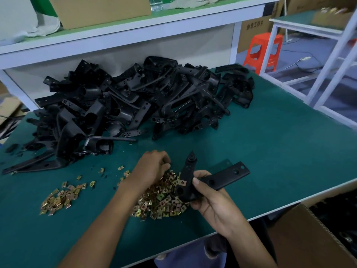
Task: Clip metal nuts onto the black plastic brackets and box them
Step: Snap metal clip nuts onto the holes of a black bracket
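Small nut scatter (58,198) at far left. The left hand (152,167) digs curled fingers (166,168) into the big nut pile (162,202), can't tell if it's caught one. The right hand (210,202) grips a black bracket (224,176) just over the pile, one nut (182,182) clipped on. A cardboard box (309,240) sits bottom right.

Two hands, left hand (152,168), right hand (211,205), one held bracket (228,176), one bracket pile (135,105), pieces too many to count, two heaps of nuts, large nut heap (162,201), small nut heap (58,199), one stool (262,49), one bottle (156,2).
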